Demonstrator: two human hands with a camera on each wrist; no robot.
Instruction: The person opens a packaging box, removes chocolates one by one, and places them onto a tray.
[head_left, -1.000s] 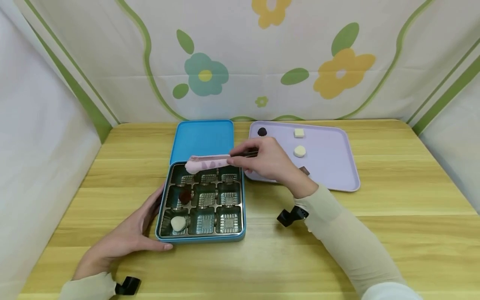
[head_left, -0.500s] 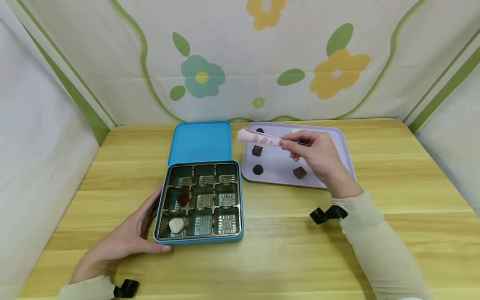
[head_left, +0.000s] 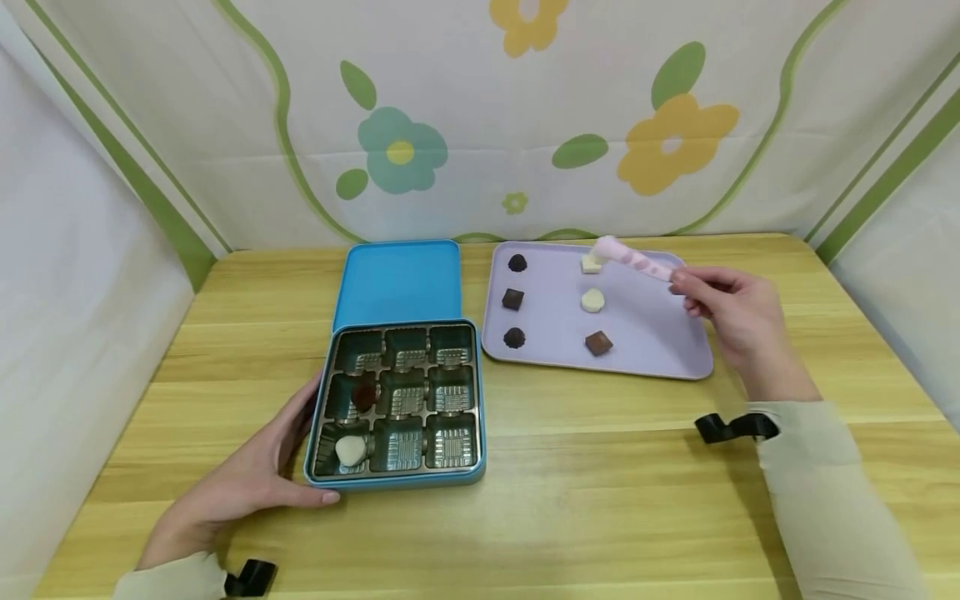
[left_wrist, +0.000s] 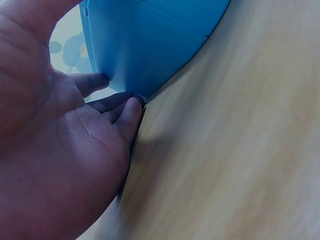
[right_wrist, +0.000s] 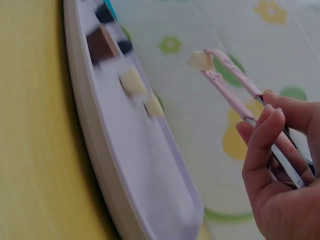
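Note:
My right hand point(head_left: 742, 321) grips pink tongs point(head_left: 637, 260) with dark handles above the lilac tray point(head_left: 660, 350). In the right wrist view, a cream-coloured chocolate point(right_wrist: 200, 61) sits between the tong tips, raised off the tray. From the head view, the tips overlap a white square chocolate point(head_left: 591, 267). My left hand point(head_left: 251, 479) rests at the near left corner of the blue tin point(head_left: 457, 479), fingers touching its side and thumb along its front. Inside its gold divided insert lie a white chocolate point(head_left: 350, 451) in the front-left compartment and a reddish-brown one point(head_left: 364, 395) behind it.
The tin's blue lid point(head_left: 401, 283) lies behind it, left of the tray. On the tray are a round white chocolate point(head_left: 592, 301), a brown square one point(head_left: 598, 342) and several dark ones point(head_left: 513, 299). A flowered cloth point(head_left: 465, 100) hangs behind the wooden table point(head_left: 585, 500).
My right hand has carried the tongs rightward, from over the tin to over the tray, uncovering the chocolates there. My left hand stays at the tin.

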